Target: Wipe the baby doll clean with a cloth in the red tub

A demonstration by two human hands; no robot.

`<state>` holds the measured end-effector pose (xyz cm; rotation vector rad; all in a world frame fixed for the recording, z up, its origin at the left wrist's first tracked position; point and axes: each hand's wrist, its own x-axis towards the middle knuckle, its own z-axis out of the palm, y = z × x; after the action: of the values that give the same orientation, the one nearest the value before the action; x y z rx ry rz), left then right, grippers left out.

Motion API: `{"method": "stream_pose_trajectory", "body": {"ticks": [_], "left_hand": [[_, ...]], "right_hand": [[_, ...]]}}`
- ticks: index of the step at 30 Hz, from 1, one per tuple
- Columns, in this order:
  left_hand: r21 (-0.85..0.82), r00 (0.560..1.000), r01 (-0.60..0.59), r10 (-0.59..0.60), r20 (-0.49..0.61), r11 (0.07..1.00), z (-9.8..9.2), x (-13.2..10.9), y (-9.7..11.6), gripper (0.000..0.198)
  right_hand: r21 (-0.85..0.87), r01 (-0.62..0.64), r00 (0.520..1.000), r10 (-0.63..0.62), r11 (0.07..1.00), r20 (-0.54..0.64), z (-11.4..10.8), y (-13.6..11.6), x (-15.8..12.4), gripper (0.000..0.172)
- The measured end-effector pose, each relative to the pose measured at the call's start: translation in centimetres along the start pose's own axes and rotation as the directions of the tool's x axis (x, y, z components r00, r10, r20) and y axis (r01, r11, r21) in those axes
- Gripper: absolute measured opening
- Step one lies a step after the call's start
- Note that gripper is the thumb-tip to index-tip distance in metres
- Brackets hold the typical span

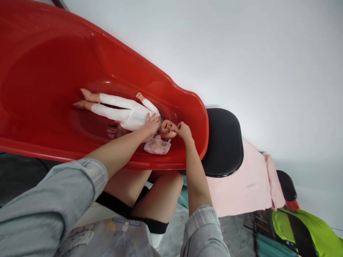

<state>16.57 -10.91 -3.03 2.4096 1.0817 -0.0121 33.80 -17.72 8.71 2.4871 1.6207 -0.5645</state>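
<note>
The baby doll (133,116) is apparently steadied in the red bathtub (40,82) by the left hand (152,124), fingers spread, the right hand (184,131), fingers narrowed, at its forehead (174,126).

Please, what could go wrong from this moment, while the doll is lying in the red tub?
The left hand lies on the upper chest of the doll, close to the neck, so it might press there. The right hand is at the forehead; it could slip toward the eyes. The red tub looks glossy, so the doll might slide.
</note>
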Motion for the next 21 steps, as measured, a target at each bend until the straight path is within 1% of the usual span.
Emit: {"method": "stream_pose_trajectory", "body": {"ticks": [1, 2, 3, 4, 5, 6, 7, 9, 15, 18, 20, 21], "left_hand": [[0.003, 1.0, 0.001, -0.001, 0.005, 1.0, -0.1, 0.0, 0.0, 0.084], [0.006, 1.0, 0.002, -0.002, 0.011, 1.0, -0.1, 0.0, -0.1, 0.084], [0.008, 1.0, 0.003, -0.003, 0.017, 1.0, -0.2, 0.0, -0.1, 0.085], [0.01, 1.0, 0.005, -0.005, 0.025, 1.0, -0.3, 0.0, -0.1, 0.087], [0.012, 0.999, 0.006, -0.006, 0.033, 1.0, -0.4, 0.0, -0.2, 0.089], [0.014, 0.999, 0.006, -0.007, 0.039, 1.0, -0.5, -0.1, -0.2, 0.091], [0.016, 0.999, 0.008, -0.009, 0.045, 1.0, -0.6, -0.1, -0.2, 0.093], [0.026, 0.998, 0.015, -0.016, 0.064, 1.0, -0.8, -0.3, -0.1, 0.094], [0.081, 0.992, 0.032, -0.041, 0.116, 0.996, -1.8, -0.4, 0.4, 0.092], [0.142, 0.989, 0.075, -0.093, 0.119, 0.987, -2.9, -0.3, 0.6, 0.093], [0.14, 0.988, 0.097, -0.112, 0.103, 0.985, -3.5, -0.5, 0.7, 0.084], [0.117, 0.99, 0.086, -0.098, 0.101, 0.989, -3.6, -0.7, 0.8, 0.077]], "right_hand": [[-0.031, 0.05, 0.997, -0.052, 0.998, -0.063, 0.7, -0.2, 0.2, 0.062], [-0.056, 0.099, 0.991, -0.103, 0.994, -0.088, 1.5, -0.5, 0.5, 0.08], [-0.075, 0.141, 0.986, -0.147, 0.987, -0.08, 2.3, -0.8, 0.9, 0.099], [-0.086, 0.168, 0.984, -0.172, 0.982, -0.048, 3.2, -1.2, 1.2, 0.116], [-0.088, 0.177, 0.984, -0.177, 0.98, -0.002, 3.9, -1.5, 1.5, 0.128], [-0.085, 0.176, 0.984, -0.172, 0.981, 0.045, 4.6, -1.9, 1.7, 0.135], [-0.082, 0.168, 0.984, -0.162, 0.982, 0.078, 5.1, -2.2, 2.0, 0.138], [-0.078, 0.157, 0.984, -0.149, 0.985, 0.099, 5.8, -2.6, 2.2, 0.14], [-0.049, 0.187, 0.982, -0.185, 0.981, 0.049, 6.2, -2.5, 2.2, 0.137], [-0.03, 0.186, 0.982, -0.185, 0.982, 0.028, 6.2, -2.2, 2.3, 0.134], [-0.023, 0.186, 0.982, -0.186, 0.982, 0.014, 6.2, -2.2, 2.4, 0.132], [-0.02, 0.191, 0.982, -0.191, 0.981, 0.01, 6.2, -2.2, 2.5, 0.131]]}}
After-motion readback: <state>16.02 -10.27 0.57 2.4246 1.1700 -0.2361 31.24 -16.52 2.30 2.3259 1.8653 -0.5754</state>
